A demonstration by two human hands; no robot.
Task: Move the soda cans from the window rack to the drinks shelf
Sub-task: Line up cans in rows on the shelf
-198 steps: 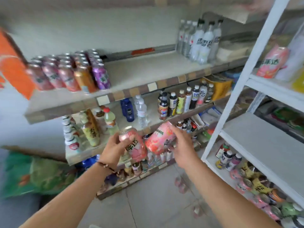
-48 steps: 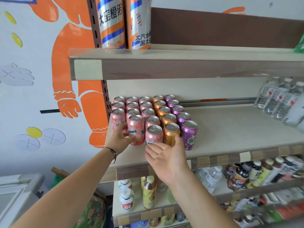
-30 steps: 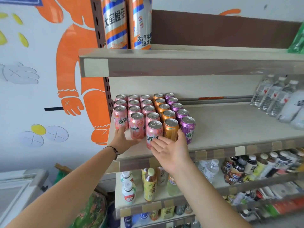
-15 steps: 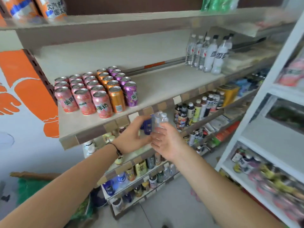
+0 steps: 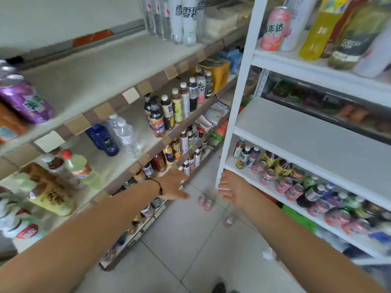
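Observation:
Both my hands are empty and stretched out low over the aisle floor. My left hand (image 5: 175, 186) hangs with relaxed fingers in front of the drinks shelf (image 5: 110, 66). My right hand (image 5: 231, 190) is open beside the white post of the window rack (image 5: 317, 132). Several pink soda cans (image 5: 285, 182) lie jumbled among bottles on the rack's low shelf. One tall pink can (image 5: 274, 28) stands on its top shelf. A purple can (image 5: 25, 100) at the far left edge belongs to the block of cans on the drinks shelf.
Three pink cans (image 5: 205, 203) stand on the tiled floor between the two units. Bottles fill the lower levels of the drinks shelf (image 5: 169, 108). Tall white bottles (image 5: 184, 17) stand at the back of the can level. The rack's middle shelf (image 5: 306, 127) is bare.
My hands have left the can block on the drinks shelf, empty, and dropped toward the floor. My view has swung right and down to the white window rack.

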